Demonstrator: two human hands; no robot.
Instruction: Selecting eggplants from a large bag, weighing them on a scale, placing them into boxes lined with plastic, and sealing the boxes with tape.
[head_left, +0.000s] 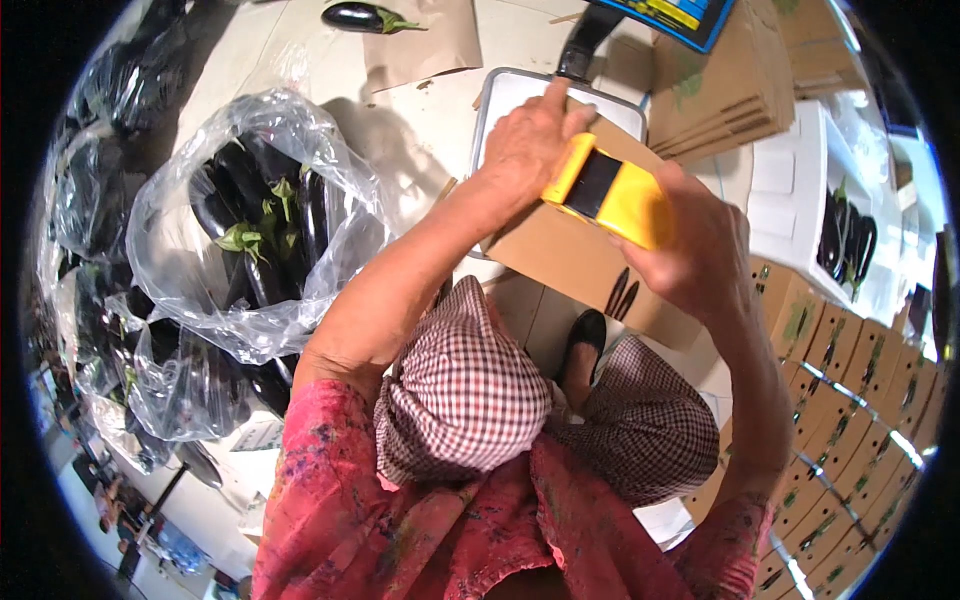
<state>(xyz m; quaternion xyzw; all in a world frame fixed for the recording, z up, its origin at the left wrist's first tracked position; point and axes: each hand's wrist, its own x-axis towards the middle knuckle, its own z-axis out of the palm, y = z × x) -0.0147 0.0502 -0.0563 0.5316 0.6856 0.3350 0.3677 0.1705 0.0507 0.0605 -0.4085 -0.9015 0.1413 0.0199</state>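
A brown cardboard carton (559, 244) lies at a slant over a platform scale (517, 86) with a grey rim. My left hand (532, 139) is at the carton's far left end, fingers stretched toward the scale's black post (576, 58). Nothing shows in its grasp, though its underside is hidden. In my right hand (697, 244), slightly blurred, is a yellow hand-held tool (630, 199) with a black recess, tilted above the carton. The tool's exact kind is unclear, and so is whether it touches the cardboard. Two dark leaf-shaped marks (621, 294) show near the carton's close edge.
On my left stands an open clear plastic bag of eggplants (259, 281), with more bagged eggplants (97, 187) beyond. One eggplant (364, 16) lies by brown paper (431, 56). Flat cardboard (724, 97), a white crate (791, 180) and strapped cartons (840, 420) flank my right.
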